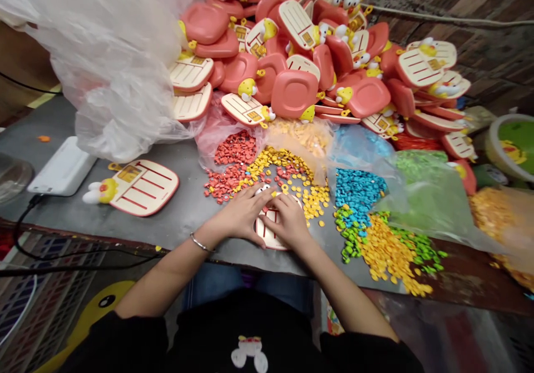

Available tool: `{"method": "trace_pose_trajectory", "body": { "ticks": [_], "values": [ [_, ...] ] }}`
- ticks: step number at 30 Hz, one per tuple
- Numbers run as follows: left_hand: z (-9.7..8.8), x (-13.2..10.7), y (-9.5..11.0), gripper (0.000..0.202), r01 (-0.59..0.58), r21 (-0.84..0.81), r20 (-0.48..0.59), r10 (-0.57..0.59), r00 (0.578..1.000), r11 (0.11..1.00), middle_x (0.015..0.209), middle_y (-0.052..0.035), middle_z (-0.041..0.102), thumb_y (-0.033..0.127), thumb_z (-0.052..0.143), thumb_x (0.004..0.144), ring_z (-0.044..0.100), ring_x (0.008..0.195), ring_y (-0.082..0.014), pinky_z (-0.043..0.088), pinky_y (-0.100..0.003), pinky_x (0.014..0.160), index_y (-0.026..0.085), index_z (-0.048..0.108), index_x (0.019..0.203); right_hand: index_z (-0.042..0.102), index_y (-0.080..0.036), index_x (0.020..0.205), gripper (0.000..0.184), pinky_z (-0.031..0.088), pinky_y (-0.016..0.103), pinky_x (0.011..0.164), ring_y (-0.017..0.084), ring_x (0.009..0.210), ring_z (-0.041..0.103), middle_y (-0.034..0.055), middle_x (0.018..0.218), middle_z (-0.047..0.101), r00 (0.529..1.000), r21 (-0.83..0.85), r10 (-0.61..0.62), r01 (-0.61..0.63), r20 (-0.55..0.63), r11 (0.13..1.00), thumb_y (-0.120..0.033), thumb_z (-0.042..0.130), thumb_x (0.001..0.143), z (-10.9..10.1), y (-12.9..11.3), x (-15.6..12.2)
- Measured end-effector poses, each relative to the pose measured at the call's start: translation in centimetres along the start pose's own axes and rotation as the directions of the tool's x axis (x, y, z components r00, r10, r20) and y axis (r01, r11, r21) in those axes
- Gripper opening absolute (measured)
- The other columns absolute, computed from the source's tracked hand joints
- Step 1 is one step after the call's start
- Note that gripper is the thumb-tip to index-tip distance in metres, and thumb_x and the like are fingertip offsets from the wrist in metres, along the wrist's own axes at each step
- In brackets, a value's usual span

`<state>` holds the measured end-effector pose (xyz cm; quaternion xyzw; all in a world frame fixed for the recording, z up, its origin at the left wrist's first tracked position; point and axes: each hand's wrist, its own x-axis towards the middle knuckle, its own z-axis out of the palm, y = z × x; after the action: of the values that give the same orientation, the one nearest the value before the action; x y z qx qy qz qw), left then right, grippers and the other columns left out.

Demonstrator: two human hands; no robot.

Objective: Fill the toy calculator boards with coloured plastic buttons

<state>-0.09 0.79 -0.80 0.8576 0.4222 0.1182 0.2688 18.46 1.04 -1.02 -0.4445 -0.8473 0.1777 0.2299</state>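
A cream toy board (270,233) with red slots lies at the table's front edge, under both hands. My left hand (242,212) grips its left side, thumb low and fingers over the upper end, where white eyes peek out. From the right, my right hand (291,221) curls over the board, with thumb and fingertips close together near its top. What sits between those fingertips is too small or hidden to make out. Just beyond the hands lie loose red pieces (227,181) and yellow pieces (315,200).
Another board (146,188) with a yellow head lies left, near a white power bank (62,167). Many red-backed boards (294,92) are piled behind. Blue pieces (359,189), orange pieces (386,248) and green pieces (428,250) spread right. A plastic bag (120,56) bulges at back left.
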Motion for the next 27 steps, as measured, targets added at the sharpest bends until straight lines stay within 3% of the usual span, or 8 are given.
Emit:
{"method": "trace_pose_trajectory", "body": {
  "ticks": [3,9,13,17,19,22,27],
  "values": [
    [0.1,-0.1,-0.1,0.133,-0.005,-0.004,-0.013,0.005,1.0,1.0,0.158,-0.0131,0.026,0.072,0.079,0.051,0.017,0.146,-0.0393,0.022,-0.052,0.116,0.025,0.009,0.155,0.062,-0.018,0.088,0.012,0.043,0.036,0.074,0.024,0.084,0.056,0.0079,0.086,0.063,0.999,-0.018,0.046,-0.046,-0.012,0.999,-0.03,0.059,0.088,0.4,-0.3,0.1],
    [0.0,0.0,0.0,0.131,0.001,0.013,-0.007,-0.001,1.0,1.0,0.158,-0.0117,0.027,0.072,0.078,0.052,0.017,0.146,-0.039,0.022,-0.052,0.116,0.026,0.012,0.154,0.062,-0.019,0.087,0.005,0.044,0.034,0.076,0.022,0.085,0.057,0.0062,0.086,0.064,0.999,0.119,0.021,-0.026,0.047,0.993,-0.023,0.061,0.084,0.0,0.2,0.3],
    [-0.2,0.1,0.2,0.128,0.004,0.031,0.003,-0.004,1.0,1.0,0.159,-0.0115,0.026,0.072,0.077,0.053,0.019,0.146,-0.0386,0.021,-0.051,0.116,0.026,0.014,0.154,0.063,-0.019,0.083,0.004,0.044,0.036,0.076,0.022,0.081,0.057,0.0048,0.081,0.065,0.996,0.172,-0.03,0.015,0.087,0.985,-0.023,0.065,0.081,-0.6,0.2,-0.3],
    [-0.4,0.1,0.2,0.123,0.0,0.043,0.012,0.0,1.0,0.999,0.159,-0.0124,0.024,0.072,0.075,0.056,0.017,0.146,-0.0384,0.022,-0.051,0.116,0.023,0.019,0.153,0.067,-0.022,0.085,0.01,0.046,0.035,0.08,0.02,0.083,0.061,0.0028,0.082,0.068,0.97,0.371,-0.143,0.06,0.199,0.927,-0.032,0.066,0.085,-2.4,0.8,-0.3],
    [-0.5,0.0,0.2,0.119,-0.018,0.051,0.007,0.017,1.0,0.999,0.16,-0.0128,0.023,0.073,0.073,0.059,0.015,0.147,-0.0383,0.021,-0.052,0.116,0.021,0.021,0.153,0.068,-0.022,0.089,0.013,0.048,0.033,0.077,0.019,0.082,0.062,0.0036,0.085,0.069,0.993,0.397,-0.049,0.003,0.106,0.918,-0.033,0.061,0.09,-3.4,2.0,0.8],
    [-0.7,0.0,0.2,0.116,-0.05,0.074,0.005,0.05,0.999,0.996,0.161,-0.0128,0.02,0.075,0.069,0.062,0.011,0.147,-0.0382,0.018,-0.053,0.117,0.019,0.022,0.153,0.068,-0.019,0.093,0.012,0.049,0.034,0.076,0.021,0.084,0.062,0.0069,0.09,0.069,0.979,0.233,0.162,-0.129,-0.128,0.964,-0.025,0.058,0.09,-3.8,4.7,3.6],
    [-0.8,0.0,0.4,0.113,-0.047,0.113,0.035,0.043,0.998,0.992,0.161,-0.0155,0.018,0.079,0.065,0.063,0.012,0.147,-0.0374,0.017,-0.053,0.116,0.015,0.029,0.15,0.068,-0.016,0.087,0.01,0.048,0.036,0.081,0.025,0.092,0.061,0.0114,0.095,0.067,0.991,-0.098,0.132,-0.133,-0.012,0.986,-0.013,0.059,0.086,-2.1,7.3,7.2]
  ]
}}
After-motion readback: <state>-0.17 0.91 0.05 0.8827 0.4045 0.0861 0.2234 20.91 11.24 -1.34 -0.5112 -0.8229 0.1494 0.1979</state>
